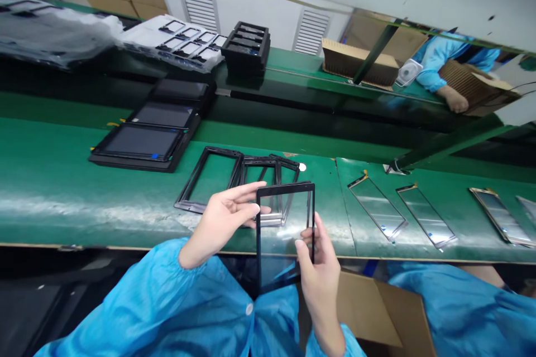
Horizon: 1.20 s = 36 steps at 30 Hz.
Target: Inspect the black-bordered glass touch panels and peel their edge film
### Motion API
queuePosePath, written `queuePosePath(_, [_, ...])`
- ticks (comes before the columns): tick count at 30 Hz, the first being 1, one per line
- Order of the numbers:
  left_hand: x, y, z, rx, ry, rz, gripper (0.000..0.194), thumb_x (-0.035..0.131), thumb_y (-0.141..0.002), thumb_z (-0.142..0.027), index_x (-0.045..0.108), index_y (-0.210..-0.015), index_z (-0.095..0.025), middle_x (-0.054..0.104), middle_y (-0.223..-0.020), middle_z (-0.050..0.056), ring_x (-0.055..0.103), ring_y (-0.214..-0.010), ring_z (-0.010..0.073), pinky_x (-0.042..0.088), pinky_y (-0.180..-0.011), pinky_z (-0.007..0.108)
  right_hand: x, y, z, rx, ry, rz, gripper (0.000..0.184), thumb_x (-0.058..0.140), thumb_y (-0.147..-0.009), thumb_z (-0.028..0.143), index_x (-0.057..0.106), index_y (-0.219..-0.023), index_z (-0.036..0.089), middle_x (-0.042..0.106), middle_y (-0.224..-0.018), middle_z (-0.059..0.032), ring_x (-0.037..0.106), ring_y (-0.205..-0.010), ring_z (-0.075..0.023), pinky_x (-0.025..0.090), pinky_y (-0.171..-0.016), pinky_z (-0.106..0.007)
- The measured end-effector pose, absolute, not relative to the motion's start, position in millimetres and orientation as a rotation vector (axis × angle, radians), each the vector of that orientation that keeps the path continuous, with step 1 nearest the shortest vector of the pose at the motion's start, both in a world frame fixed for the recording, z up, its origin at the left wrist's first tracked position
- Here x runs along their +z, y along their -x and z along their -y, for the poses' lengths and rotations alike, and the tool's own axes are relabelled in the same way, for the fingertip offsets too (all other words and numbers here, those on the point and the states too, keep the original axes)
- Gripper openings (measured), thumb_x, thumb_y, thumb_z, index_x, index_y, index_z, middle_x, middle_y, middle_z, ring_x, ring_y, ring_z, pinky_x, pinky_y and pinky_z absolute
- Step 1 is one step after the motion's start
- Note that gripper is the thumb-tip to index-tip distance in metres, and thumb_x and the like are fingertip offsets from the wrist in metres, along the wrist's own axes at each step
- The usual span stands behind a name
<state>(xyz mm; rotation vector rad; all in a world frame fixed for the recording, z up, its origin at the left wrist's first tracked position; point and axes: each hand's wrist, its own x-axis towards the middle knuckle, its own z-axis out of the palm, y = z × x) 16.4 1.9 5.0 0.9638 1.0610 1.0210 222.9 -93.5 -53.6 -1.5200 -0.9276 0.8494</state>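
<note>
I hold a black-bordered clear touch panel (278,251) upright and slightly tilted above the bench's front edge. My left hand (220,223) pinches its upper left edge between thumb and fingers. Lower on the right side, my right hand (321,270) grips the panel, thumb on the near face and fingers behind, partly seen through the glass. Just behind the panel, several black rectangular tablet frames (201,177) lie overlapping on the green bench (50,178). The panel covers part of that group.
A black tray (167,166) of dark screens lies back left. Glass panels (377,206) rest to the right, near a green post (452,139). An open cardboard box (377,307) sits below. Beyond are black stacked trays (247,47) and a co-worker's hand (454,99) at a carton.
</note>
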Motion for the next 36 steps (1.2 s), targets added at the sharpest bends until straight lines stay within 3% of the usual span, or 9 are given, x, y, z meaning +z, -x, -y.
queuePosePath(2, [7.9, -16.2, 0.2, 1.002, -1.023, -1.11, 0.053, 0.09, -0.083, -0.035, 0.08, -0.132, -0.018, 0.086, -0.102, 0.013, 0.085, -0.093, 0.0322, 0.067, -0.061, 0.025, -50.8, -228.0, 89.1, 0.664, 1.55, 1.053, 0.057, 0.078, -0.094, 0.038, 0.067, -0.149, 0.03, 0.063, -0.14, -0.0115, 0.062, -0.13, -0.0301, 0.053, -0.11, -0.048])
queuePosePath(4, [9.3, -15.4, 3.5, 0.968, -1.094, -1.139, 0.051, 0.089, -0.083, -0.036, 0.082, -0.129, -0.016, 0.086, -0.091, 0.012, 0.085, -0.09, 0.0323, 0.067, -0.062, 0.026, -43.3, -235.6, 80.5, 0.636, 1.501, 1.065, 0.057, 0.075, -0.096, 0.037, 0.064, -0.151, 0.031, 0.055, -0.159, -0.0117, 0.051, -0.148, -0.0329, 0.043, -0.122, -0.053])
queuePosePath(6, [9.1, -14.0, 7.2, 0.941, -1.144, -1.147, 0.052, 0.089, -0.083, -0.041, 0.083, -0.128, -0.017, 0.086, -0.088, 0.011, 0.085, -0.087, 0.0327, 0.069, -0.063, 0.03, -33.4, -243.9, 70.3, 0.824, 1.395, 0.986, 0.055, 0.07, -0.1, 0.04, 0.062, -0.153, 0.029, 0.067, -0.15, -0.0129, 0.064, -0.137, -0.0316, 0.051, -0.116, -0.052])
queuePosePath(8, [8.2, -12.1, 10.2, 0.92, -1.172, -1.147, 0.052, 0.089, -0.082, -0.045, 0.084, -0.126, -0.018, 0.087, -0.089, 0.012, 0.085, -0.084, 0.0329, 0.07, -0.064, 0.032, -24.6, -250.0, 61.9, 1.025, 1.3, 0.892, 0.048, 0.07, -0.101, 0.045, 0.069, -0.144, 0.025, 0.083, -0.118, -0.0118, 0.081, -0.105, -0.0287, 0.063, -0.098, -0.047])
queuePosePath(12, [6.5, -7.4, 13.2, 0.898, -1.215, -1.138, 0.05, 0.09, -0.082, -0.049, 0.085, -0.123, -0.021, 0.087, -0.088, 0.011, 0.085, -0.082, 0.0321, 0.071, -0.068, 0.034, -15.7, -249.3, 55.9, 1.086, 1.23, 0.798, 0.033, 0.081, -0.092, 0.049, 0.08, -0.111, 0.021, 0.085, -0.08, -0.0053, 0.08, -0.063, -0.023, 0.067, -0.072, -0.038])
queuePosePath(20, [2.0, -3.7, 13.0, 0.889, -1.256, -1.132, 0.046, 0.089, -0.083, -0.05, 0.086, -0.12, -0.025, 0.086, -0.084, 0.01, 0.085, -0.077, 0.0316, 0.071, -0.069, 0.034, -5.5, -243.4, 59.9, 1.025, 1.256, 0.785, 0.04, 0.083, -0.087, 0.056, 0.078, -0.101, 0.019, 0.084, -0.072, -0.0068, 0.081, -0.056, -0.027, 0.067, -0.057, -0.037])
queuePosePath(25, [16.1, -13.5, 11.2, 0.788, -1.773, -1.085, 0.045, 0.081, -0.089, -0.037, 0.081, -0.134, -0.033, 0.077, -0.139, 0.007, 0.073, -0.128, 0.0346, 0.06, -0.108, 0.039, -5.1, -235.1, 61.1, 1.163, 1.265, 0.904, 0.043, 0.083, -0.087, 0.058, 0.081, -0.104, 0.019, 0.085, -0.076, -0.0079, 0.083, -0.064, -0.0265, 0.07, -0.064, -0.037])
queuePosePath(30, [17.4, -24.6, 10.9, 0.446, -1.764, -0.956, 0.056, 0.069, -0.095, -0.029, 0.066, -0.151, -0.035, 0.086, -0.093, 0.002, 0.081, -0.071, 0.0248, 0.065, -0.072, 0.03, -8.7, -247.1, 57.4, 1.473, 1.218, 0.979, 0.044, 0.085, -0.083, 0.062, 0.083, -0.095, 0.02, 0.086, -0.085, -0.0077, 0.084, -0.074, -0.0262, 0.069, -0.074, -0.037])
queuePosePath(36, [-10.3, -19.9, 18.9, 0.689, -1.185, -1.063, 0.051, 0.071, -0.099, -0.044, 0.057, -0.142, -0.02, 0.083, -0.112, 0.017, 0.081, -0.08, 0.0255, 0.059, -0.055, 0.025, -32.2, -304.4, 68.7, 1.468, 1.413, 0.854, 0.054, 0.082, -0.082, 0.071, 0.082, -0.083, 0.017, 0.085, -0.078, -0.0132, 0.081, -0.064, -0.027, 0.065, -0.066, -0.037])
